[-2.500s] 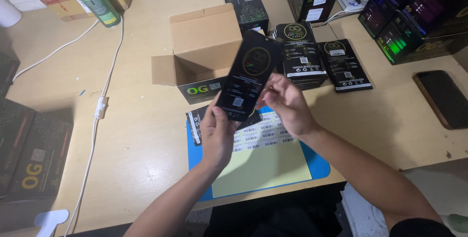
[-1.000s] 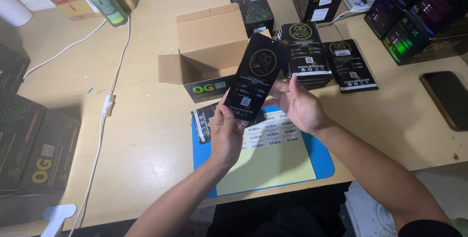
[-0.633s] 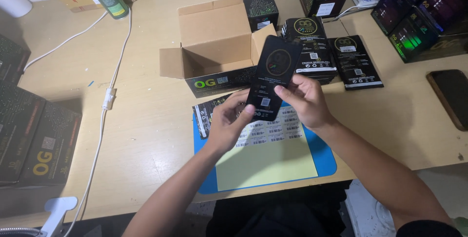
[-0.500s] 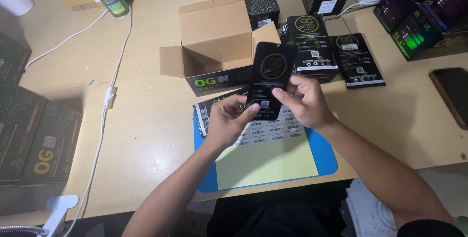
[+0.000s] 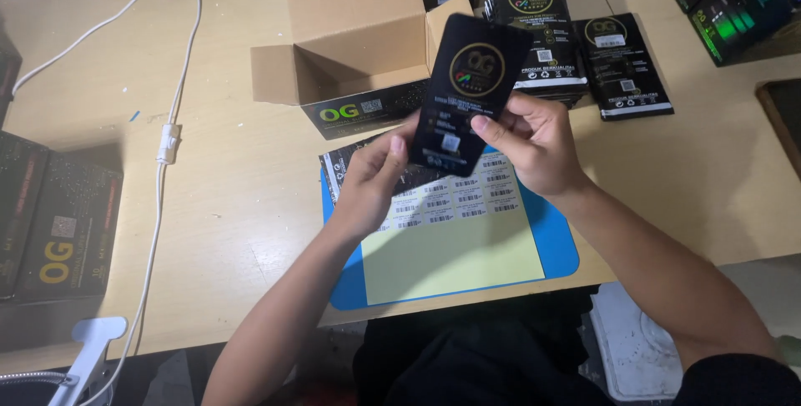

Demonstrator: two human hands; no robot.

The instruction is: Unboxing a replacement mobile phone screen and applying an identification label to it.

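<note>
Fingers of the left hand (image 5: 373,179) curl around the lower left edge of a flat black packet (image 5: 469,93) with a gold round emblem, thumb on its face, while the right hand (image 5: 534,141) pinches its lower right side, thumb laid across the front near a small white sticker. The packet stands raised and tilted above the table, over the top edge of a sticker sheet (image 5: 455,239) lying on a blue mat (image 5: 557,243), with an open cardboard box (image 5: 355,35) just behind it and stacks of like black packets (image 5: 622,64) to the right. The step looks like labelling or checking the packet; pressing the sticker flat would call for a firm left-hand hold and a steady thumb.
</note>
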